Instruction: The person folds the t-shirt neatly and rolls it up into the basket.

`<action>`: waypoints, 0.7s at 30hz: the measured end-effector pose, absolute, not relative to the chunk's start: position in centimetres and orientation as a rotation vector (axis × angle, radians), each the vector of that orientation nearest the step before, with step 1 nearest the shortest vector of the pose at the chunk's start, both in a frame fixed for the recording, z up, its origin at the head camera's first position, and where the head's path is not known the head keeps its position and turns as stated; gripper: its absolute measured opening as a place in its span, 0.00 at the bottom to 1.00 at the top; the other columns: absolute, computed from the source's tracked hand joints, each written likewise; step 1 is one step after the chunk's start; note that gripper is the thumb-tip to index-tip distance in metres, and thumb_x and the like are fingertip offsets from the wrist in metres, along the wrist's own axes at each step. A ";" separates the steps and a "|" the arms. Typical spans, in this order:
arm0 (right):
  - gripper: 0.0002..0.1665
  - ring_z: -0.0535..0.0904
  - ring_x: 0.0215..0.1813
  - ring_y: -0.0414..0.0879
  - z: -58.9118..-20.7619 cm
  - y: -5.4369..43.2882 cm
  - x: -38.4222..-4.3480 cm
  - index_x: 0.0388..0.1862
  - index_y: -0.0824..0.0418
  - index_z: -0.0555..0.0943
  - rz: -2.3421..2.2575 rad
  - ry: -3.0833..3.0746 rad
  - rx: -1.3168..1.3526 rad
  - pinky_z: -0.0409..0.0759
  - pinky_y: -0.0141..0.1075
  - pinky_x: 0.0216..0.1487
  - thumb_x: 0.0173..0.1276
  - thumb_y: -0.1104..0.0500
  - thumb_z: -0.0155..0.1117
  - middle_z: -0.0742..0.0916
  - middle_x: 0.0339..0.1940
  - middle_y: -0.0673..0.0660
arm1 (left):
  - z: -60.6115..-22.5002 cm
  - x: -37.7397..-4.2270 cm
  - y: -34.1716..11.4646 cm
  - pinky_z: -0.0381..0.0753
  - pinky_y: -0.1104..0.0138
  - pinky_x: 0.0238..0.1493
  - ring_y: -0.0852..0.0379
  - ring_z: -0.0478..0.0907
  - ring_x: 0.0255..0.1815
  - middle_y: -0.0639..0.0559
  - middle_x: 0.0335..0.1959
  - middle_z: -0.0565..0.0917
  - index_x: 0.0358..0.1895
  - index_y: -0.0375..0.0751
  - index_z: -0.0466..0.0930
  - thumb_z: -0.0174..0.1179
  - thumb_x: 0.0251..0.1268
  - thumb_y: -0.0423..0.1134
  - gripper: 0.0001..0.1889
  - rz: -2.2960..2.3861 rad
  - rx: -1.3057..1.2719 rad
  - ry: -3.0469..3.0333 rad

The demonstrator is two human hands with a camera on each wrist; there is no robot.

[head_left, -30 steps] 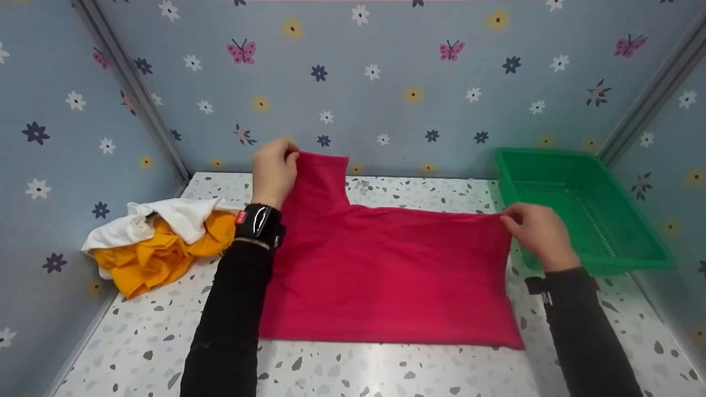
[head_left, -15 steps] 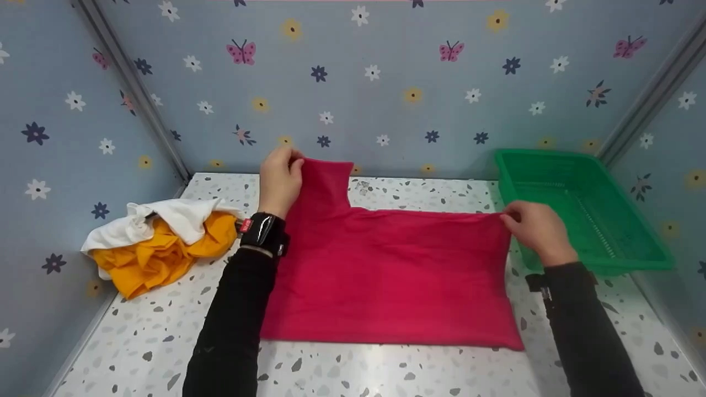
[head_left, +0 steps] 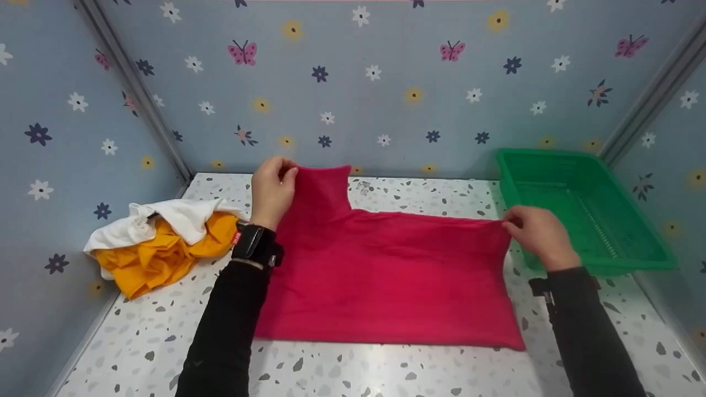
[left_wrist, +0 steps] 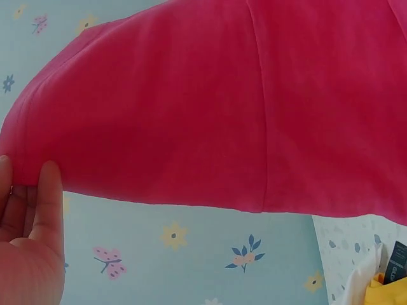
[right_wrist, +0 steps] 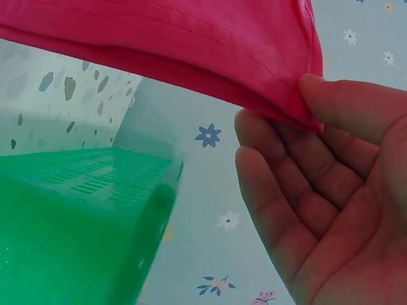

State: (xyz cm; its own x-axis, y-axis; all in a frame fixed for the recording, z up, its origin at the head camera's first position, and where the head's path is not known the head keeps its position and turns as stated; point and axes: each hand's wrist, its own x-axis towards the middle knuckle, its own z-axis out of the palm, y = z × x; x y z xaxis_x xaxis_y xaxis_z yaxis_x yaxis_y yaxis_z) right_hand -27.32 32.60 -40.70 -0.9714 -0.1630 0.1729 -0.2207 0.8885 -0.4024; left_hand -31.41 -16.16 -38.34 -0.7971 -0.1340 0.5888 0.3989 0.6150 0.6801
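A pinkish-red T-shirt (head_left: 386, 275), seemingly folded lengthwise, is spread over the speckled table, its far edge lifted. My left hand (head_left: 273, 190) pinches the end of its raised sleeve (head_left: 325, 190); in the left wrist view, that hand's fingers (left_wrist: 48, 197) grip the cloth's edge. At the other end, my right hand (head_left: 540, 234) pinches the upper right corner. The right wrist view shows the thumb (right_wrist: 343, 105) pressing the stitched hem (right_wrist: 254, 82) against the fingers. The near long edge rests on the table.
A heap of white cloth (head_left: 171, 218) and orange-yellow cloth (head_left: 160, 259) lies at the left wall. On the right stands a green plastic basket (head_left: 629, 264), close beside my right hand. Flowered panels (head_left: 386, 88) enclose the table (head_left: 331, 369) at back and sides.
My left hand has come down and toward me, lowering the sleeve end. The right hand has sunk very slightly and keeps its pinch on the corner.
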 end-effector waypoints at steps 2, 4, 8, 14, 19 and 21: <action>0.09 0.79 0.38 0.58 -40.9 32.7 -27.3 0.45 0.68 0.83 0.639 -2.932 0.301 0.79 0.54 0.40 0.71 0.63 0.62 0.85 0.38 0.65 | -38.6 -31.2 -16.4 0.75 0.59 0.46 0.46 0.76 0.40 0.38 0.38 0.82 0.40 0.30 0.82 0.59 0.69 0.29 0.04 -1.138 -0.222 -2.225; 0.09 0.79 0.38 0.57 -41.1 32.7 -27.3 0.43 0.68 0.83 0.625 -2.944 0.300 0.79 0.53 0.39 0.71 0.63 0.62 0.85 0.37 0.65 | -38.9 -31.0 -16.6 0.75 0.59 0.45 0.46 0.76 0.39 0.38 0.38 0.81 0.40 0.30 0.82 0.60 0.69 0.29 0.04 -1.135 -0.235 -2.218; 0.08 0.78 0.37 0.57 -41.4 32.8 -27.2 0.42 0.68 0.83 0.589 -2.971 0.292 0.79 0.53 0.38 0.71 0.63 0.62 0.85 0.36 0.64 | -39.3 -30.5 -16.9 0.74 0.60 0.44 0.46 0.75 0.38 0.39 0.37 0.81 0.40 0.30 0.82 0.60 0.68 0.28 0.03 -1.148 -0.246 -2.206; 0.07 0.79 0.37 0.58 -41.9 33.1 -27.2 0.41 0.67 0.83 0.518 -2.977 0.339 0.79 0.55 0.39 0.68 0.63 0.64 0.85 0.36 0.64 | -40.2 -29.9 -17.2 0.74 0.63 0.44 0.48 0.74 0.38 0.41 0.38 0.81 0.41 0.32 0.82 0.60 0.68 0.28 0.03 -1.206 -0.273 -2.207; 0.06 0.79 0.36 0.56 -42.3 32.9 -27.0 0.39 0.66 0.83 0.497 -2.989 0.355 0.79 0.54 0.39 0.67 0.64 0.65 0.85 0.34 0.62 | -41.2 -29.3 -18.0 0.73 0.64 0.43 0.50 0.74 0.37 0.42 0.36 0.82 0.39 0.33 0.82 0.61 0.68 0.28 0.02 -1.226 -0.309 -2.235; 0.05 0.79 0.35 0.56 -42.5 32.7 -26.9 0.38 0.66 0.83 0.489 -2.993 0.354 0.80 0.54 0.39 0.66 0.64 0.66 0.85 0.33 0.61 | -41.6 -28.9 -18.4 0.74 0.66 0.43 0.51 0.75 0.37 0.43 0.36 0.82 0.39 0.34 0.82 0.61 0.67 0.28 0.02 -1.242 -0.317 -2.247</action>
State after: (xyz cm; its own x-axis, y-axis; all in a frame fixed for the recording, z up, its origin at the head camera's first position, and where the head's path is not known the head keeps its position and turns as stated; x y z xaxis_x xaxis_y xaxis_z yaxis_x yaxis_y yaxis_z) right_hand -26.86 32.69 -42.49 -0.9692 -0.2130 0.1233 -0.2412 0.9219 -0.3031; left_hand -28.94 -18.38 -41.55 -0.8222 -0.0564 0.5665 0.4497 0.5457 0.7071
